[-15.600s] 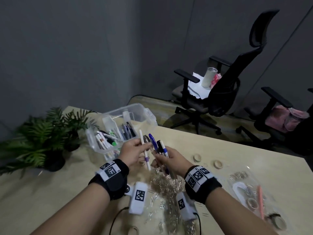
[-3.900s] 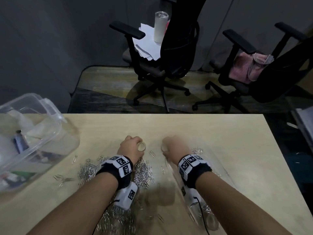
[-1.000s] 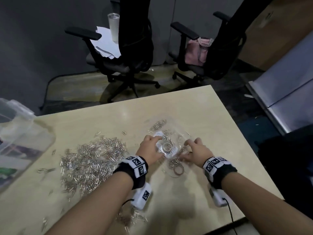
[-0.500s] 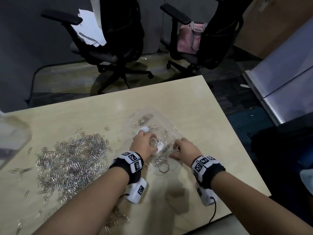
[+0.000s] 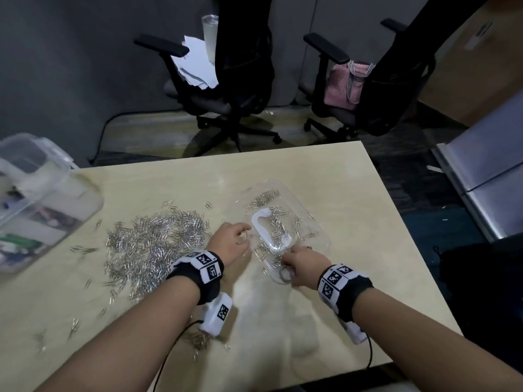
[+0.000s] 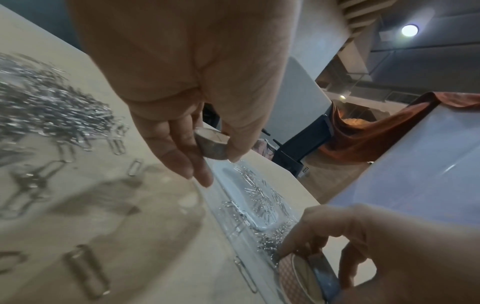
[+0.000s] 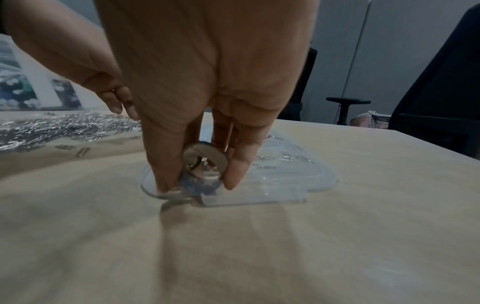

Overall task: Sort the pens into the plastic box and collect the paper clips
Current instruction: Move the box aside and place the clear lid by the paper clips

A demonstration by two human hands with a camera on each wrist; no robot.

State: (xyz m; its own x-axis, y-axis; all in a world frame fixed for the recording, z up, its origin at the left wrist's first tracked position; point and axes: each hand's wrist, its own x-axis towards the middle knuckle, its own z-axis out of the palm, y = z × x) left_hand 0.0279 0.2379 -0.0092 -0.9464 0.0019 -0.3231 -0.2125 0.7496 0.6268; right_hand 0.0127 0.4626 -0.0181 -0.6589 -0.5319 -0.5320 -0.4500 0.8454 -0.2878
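Observation:
A big heap of silver paper clips lies spread on the table, left of my hands. More clips sit in a clear plastic tray with a white handle insert. My left hand pinches a small tape roll just left of the tray. At the tray's near edge my right hand grips another tape roll standing on its rim. The clear plastic box holding the pens stands at the far left, partly out of frame.
The table's right edge and near edge are close to my right arm. Two black office chairs stand beyond the table, one with papers and a cup, one with a pink bag. Stray clips lie under my left wrist.
My left hand has drawn back off the white insert to the tray's left side with its small roll. My right hand has come down onto the roll at the tray's near edge.

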